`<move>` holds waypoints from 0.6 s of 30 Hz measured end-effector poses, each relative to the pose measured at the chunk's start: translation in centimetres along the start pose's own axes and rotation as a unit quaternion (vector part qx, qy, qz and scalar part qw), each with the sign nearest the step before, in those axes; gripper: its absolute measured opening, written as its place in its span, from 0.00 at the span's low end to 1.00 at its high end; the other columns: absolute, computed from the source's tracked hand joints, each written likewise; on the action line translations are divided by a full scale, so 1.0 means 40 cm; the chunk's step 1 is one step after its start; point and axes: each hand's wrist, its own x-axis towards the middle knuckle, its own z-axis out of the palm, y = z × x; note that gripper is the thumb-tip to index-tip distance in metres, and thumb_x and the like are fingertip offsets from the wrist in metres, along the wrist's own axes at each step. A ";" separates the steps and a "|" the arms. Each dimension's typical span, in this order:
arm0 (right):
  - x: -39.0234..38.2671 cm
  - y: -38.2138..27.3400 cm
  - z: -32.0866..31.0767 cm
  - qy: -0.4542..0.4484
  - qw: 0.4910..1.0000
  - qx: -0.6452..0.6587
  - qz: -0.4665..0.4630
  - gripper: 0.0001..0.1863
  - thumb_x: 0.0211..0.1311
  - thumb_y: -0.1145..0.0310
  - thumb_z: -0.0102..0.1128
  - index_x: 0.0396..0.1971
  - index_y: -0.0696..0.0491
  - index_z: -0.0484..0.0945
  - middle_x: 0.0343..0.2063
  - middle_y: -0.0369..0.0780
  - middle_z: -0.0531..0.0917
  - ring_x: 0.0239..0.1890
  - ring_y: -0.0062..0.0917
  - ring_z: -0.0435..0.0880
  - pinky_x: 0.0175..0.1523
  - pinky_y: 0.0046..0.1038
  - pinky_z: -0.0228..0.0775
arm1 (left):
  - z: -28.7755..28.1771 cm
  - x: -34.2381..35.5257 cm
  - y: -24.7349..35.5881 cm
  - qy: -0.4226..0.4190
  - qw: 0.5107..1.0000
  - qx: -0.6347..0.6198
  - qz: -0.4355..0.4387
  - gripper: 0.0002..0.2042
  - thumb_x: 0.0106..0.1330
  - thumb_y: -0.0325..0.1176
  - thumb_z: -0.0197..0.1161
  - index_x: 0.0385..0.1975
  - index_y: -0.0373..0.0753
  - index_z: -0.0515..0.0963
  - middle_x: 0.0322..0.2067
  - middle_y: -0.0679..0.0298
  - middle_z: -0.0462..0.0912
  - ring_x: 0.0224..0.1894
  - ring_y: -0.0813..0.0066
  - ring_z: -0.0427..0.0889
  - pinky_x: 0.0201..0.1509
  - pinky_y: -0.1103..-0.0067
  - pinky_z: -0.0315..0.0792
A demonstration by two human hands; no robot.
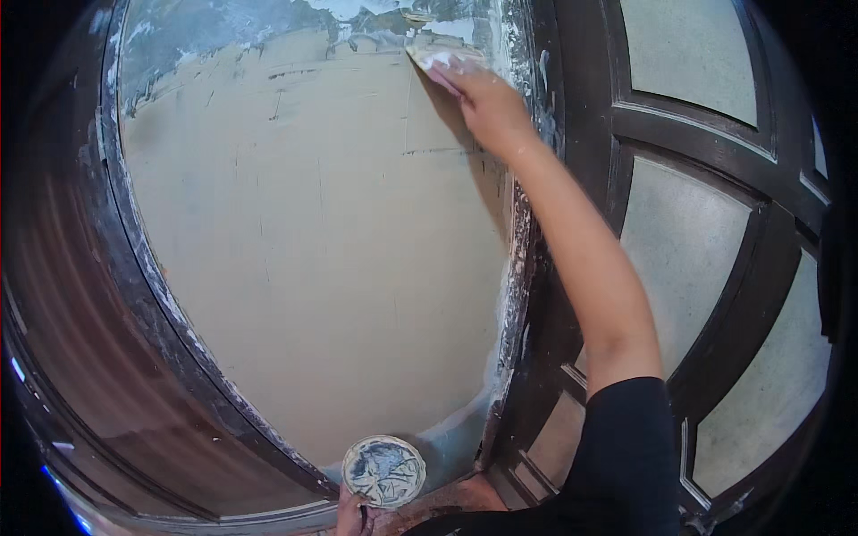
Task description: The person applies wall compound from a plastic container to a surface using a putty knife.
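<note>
My right hand (pixel 492 103) is raised to the upper right of a beige-coated panel (pixel 331 214). Its fingers are closed around a putty knife (pixel 441 77), whose blade meets the surface where pale filler is spread. Low in the picture, my left hand (pixel 350 514) grips a round tub (pixel 384 472) at its near left side. Grey-white filler with smears and ridges lies inside the tub. Above the beige coat, the panel has a patchy blue-grey band (pixel 214 36).
A dark frame edge (pixel 527 80) with chipped white paint borders the panel on the right. Beyond it stands a dark wooden door (pixel 590 134) with pale panes. On the left are a paint-smeared frame (pixel 152 259) and a brown wooden panel (pixel 107 357).
</note>
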 end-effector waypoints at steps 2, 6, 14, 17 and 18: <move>-0.051 -0.037 0.035 0.010 1.000 -0.009 0.021 0.26 0.59 0.75 0.52 0.58 0.41 0.75 0.53 0.42 0.79 0.56 0.41 0.76 0.60 0.38 0.70 | -0.022 0.013 -0.024 -0.017 0.999 -0.009 0.032 0.20 0.72 0.31 0.46 0.63 0.34 0.64 0.57 0.57 0.74 0.56 0.64 0.76 0.56 0.72 0.75; -0.159 -0.094 0.034 0.027 0.999 -0.015 0.029 0.26 0.55 0.77 0.56 0.55 0.43 0.77 0.53 0.42 0.79 0.55 0.41 0.77 0.59 0.39 0.70 | -0.022 0.015 -0.036 0.006 1.000 0.011 0.025 0.21 0.71 0.30 0.48 0.63 0.34 0.65 0.58 0.57 0.73 0.58 0.64 0.74 0.60 0.71 0.71; -0.039 -0.047 -0.072 0.049 0.996 0.028 0.063 0.24 0.59 0.73 0.52 0.56 0.42 0.76 0.54 0.43 0.79 0.54 0.40 0.78 0.56 0.37 0.72 | -0.017 0.034 -0.036 -0.023 1.000 -0.003 0.004 0.20 0.72 0.30 0.46 0.61 0.32 0.66 0.56 0.57 0.75 0.57 0.65 0.75 0.60 0.71 0.70; -0.038 0.000 -0.008 0.011 0.998 -0.003 0.061 0.23 0.60 0.72 0.51 0.57 0.43 0.75 0.54 0.44 0.79 0.56 0.39 0.76 0.58 0.37 0.71 | 0.028 0.028 -0.032 -0.012 0.998 0.022 0.049 0.18 0.72 0.30 0.45 0.60 0.32 0.69 0.55 0.57 0.76 0.56 0.65 0.75 0.58 0.72 0.72; -0.057 0.003 0.023 0.024 0.999 -0.038 0.023 0.24 0.58 0.72 0.55 0.56 0.45 0.75 0.56 0.44 0.78 0.57 0.38 0.76 0.60 0.37 0.69 | 0.018 0.047 -0.047 -0.015 0.999 0.021 0.044 0.17 0.72 0.33 0.45 0.56 0.34 0.72 0.46 0.60 0.80 0.42 0.70 0.81 0.39 0.75 0.78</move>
